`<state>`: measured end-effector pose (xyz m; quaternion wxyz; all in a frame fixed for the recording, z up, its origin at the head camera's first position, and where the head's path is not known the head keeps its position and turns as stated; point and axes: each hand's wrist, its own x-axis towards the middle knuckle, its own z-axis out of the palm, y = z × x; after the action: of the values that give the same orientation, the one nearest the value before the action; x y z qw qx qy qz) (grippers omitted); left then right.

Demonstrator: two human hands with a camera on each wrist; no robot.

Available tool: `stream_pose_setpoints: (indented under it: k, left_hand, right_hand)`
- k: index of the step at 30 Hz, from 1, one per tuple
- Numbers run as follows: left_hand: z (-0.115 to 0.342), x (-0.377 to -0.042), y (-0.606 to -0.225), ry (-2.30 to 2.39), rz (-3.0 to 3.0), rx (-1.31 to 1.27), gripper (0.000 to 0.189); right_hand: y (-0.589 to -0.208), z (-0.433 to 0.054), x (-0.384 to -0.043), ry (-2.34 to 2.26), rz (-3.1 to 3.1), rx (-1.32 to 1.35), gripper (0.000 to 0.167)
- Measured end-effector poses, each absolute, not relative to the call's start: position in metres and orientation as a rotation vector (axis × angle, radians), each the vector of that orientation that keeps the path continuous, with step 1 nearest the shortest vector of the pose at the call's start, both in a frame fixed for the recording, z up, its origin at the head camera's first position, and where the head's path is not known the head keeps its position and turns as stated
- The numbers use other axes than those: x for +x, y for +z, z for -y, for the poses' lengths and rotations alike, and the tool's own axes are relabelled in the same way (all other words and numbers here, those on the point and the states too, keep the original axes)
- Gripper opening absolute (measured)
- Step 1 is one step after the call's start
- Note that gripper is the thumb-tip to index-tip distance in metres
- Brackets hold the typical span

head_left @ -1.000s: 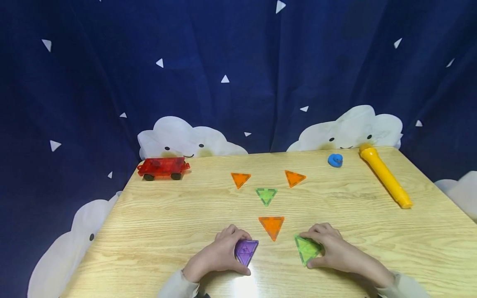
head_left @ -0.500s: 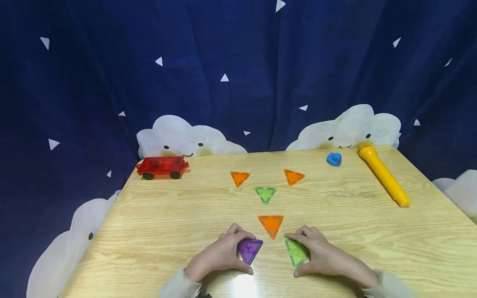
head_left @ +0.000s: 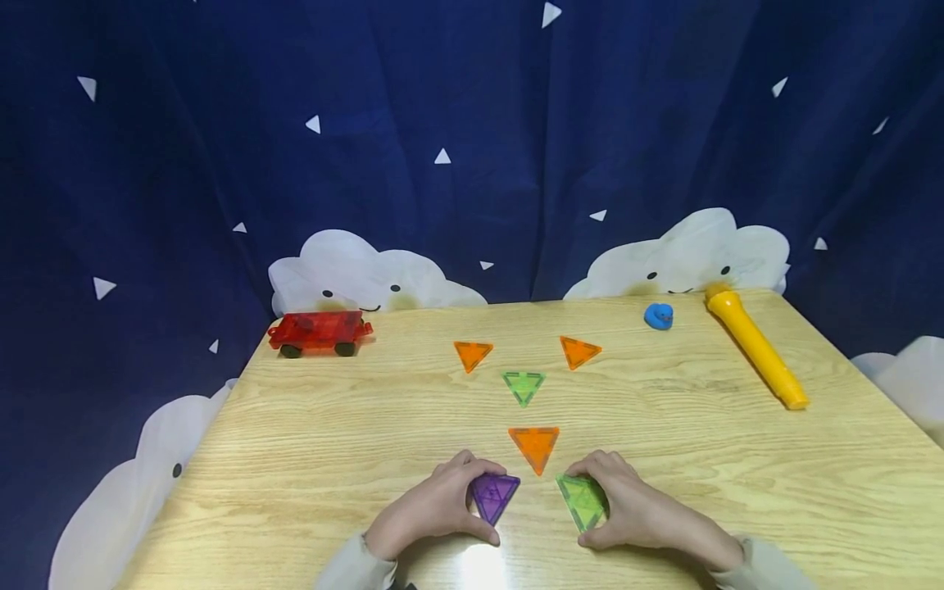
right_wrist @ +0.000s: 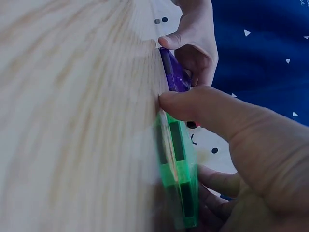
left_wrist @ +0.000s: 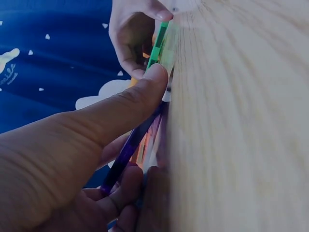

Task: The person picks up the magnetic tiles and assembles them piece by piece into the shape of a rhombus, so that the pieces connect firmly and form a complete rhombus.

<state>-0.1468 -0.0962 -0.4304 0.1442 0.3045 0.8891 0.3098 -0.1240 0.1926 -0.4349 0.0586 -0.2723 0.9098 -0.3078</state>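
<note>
In the head view my left hand [head_left: 437, 510] pinches a purple triangular magnetic tile [head_left: 496, 495] between thumb and fingers. Opposite it, my right hand [head_left: 636, 506] grips a light green triangular magnetic tile [head_left: 583, 500] the same way. A gap of bare wood separates these two tiles. Just above the gap lies a flat orange triangular tile [head_left: 535, 447], its point toward me. In the left wrist view the purple tile [left_wrist: 128, 150] is tilted against the tabletop. The right wrist view shows the green tile [right_wrist: 178, 169] edge-on, under my thumb.
Farther back lie a small green triangle [head_left: 524, 387] and two orange triangles, one left [head_left: 473, 355] and one right [head_left: 579, 351]. A red toy car base [head_left: 321, 331] stands back left. A blue rubber duck [head_left: 659, 316] and a yellow stick [head_left: 758, 351] are back right on the wooden table [head_left: 332, 434].
My right hand has moved left with the green tile, nearer the purple one. My left hand has shifted slightly right with the purple tile, which has turned a little. Both tiles stay held.
</note>
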Motion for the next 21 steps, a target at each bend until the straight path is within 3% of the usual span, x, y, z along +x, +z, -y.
stream_pose_setpoints:
  k: [21]
  left_hand:
    - [0.0932, -0.1496, -0.4307, 0.991, -2.506, 0.9, 0.071]
  right_hand:
    - [-0.4315, -0.1939, -0.125, -0.938, -2.61, -0.736, 0.074]
